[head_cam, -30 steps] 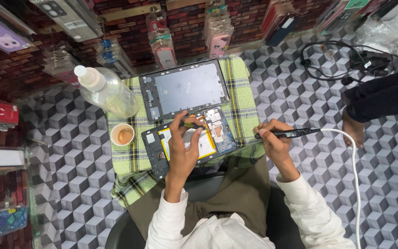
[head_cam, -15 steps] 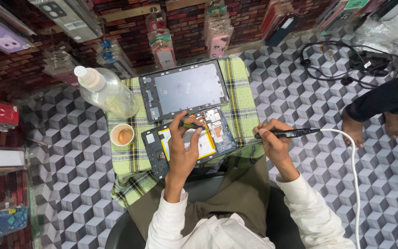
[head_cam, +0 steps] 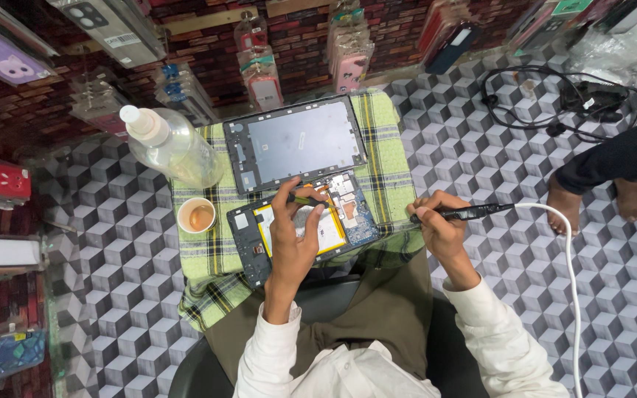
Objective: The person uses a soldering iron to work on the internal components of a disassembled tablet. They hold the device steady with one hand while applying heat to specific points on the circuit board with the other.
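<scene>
Green checked cloth (head_cam: 385,147) covers the small table under both my hands. On it, beyond my left hand, lies the grey tablet screen panel (head_cam: 296,140), flat, with its long side going left to right. Just under my left hand (head_cam: 293,239) is the opened tablet body (head_cam: 300,225), with a yellow-edged battery inside; its long axis also goes left to right, a little tilted. My left hand rests on this body with the fingers bent, and the fingertips pinch a small dark tool (head_cam: 305,200) at the far edge of the battery. To the left of this hand, well apart, stands a clear plastic bottle (head_cam: 171,147), and nearer to me a small paper cup (head_cam: 197,216).

My right hand (head_cam: 440,228) is closed around a black pen-shaped iron (head_cam: 466,214). It hangs over the right edge of the table, beside the tablet body and not touching it. The iron lies almost level, its length going left to right, and a white cable (head_cam: 571,280) runs from its right end. So the tablet body lies to the left of my right hand, and my left hand is the nearer one.

To the far right are a person's bare feet (head_cam: 591,203).
</scene>
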